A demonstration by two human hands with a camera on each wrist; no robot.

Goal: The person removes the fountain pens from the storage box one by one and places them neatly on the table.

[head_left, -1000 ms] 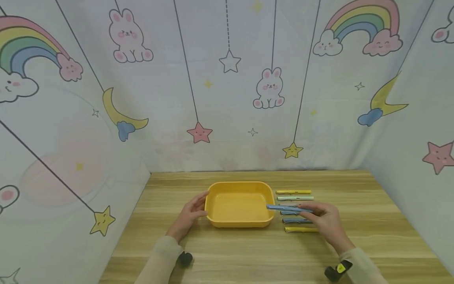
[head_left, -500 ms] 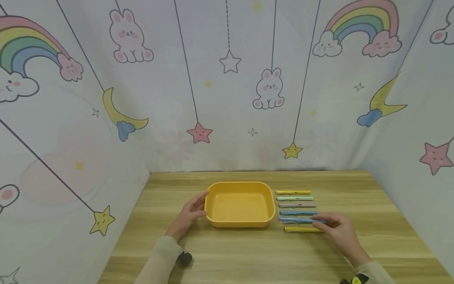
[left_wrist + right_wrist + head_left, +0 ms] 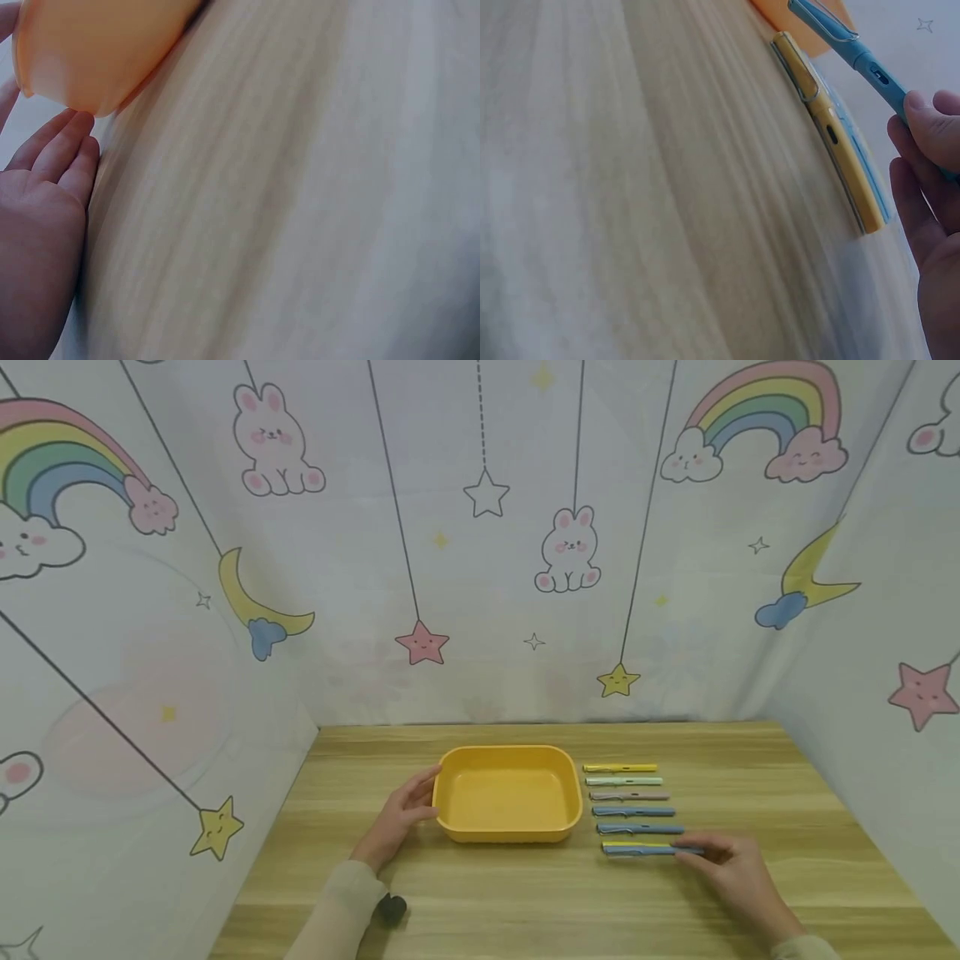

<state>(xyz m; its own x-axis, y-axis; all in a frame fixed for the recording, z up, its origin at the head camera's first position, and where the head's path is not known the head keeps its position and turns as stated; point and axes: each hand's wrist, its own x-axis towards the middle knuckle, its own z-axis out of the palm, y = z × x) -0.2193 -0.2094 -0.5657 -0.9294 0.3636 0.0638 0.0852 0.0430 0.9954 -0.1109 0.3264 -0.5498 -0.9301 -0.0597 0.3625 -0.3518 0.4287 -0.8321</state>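
A yellow rectangular tub stands mid-table. Against its left side rests my left hand, and in the left wrist view extended fingers touch the outer wall. My right hand pinches one end of a capped blue pen between thumb and fingers, its wire clip pointing away from the hand. In the head view this pen overlaps the front yellow pen; the right wrist view shows it raised off the wood. Behind lie a dark blue pen and another blue pen.
Farther back in the row are a mauve pen, a pale green pen and a second yellow pen. The wood-grain table is bordered by a printed white curtain at the back and sides.
From beside the tub's right rim, my right hand has moved toward the front and right, carrying the blue pen along the row to the front yellow pen. The left hand and tub have stayed put.
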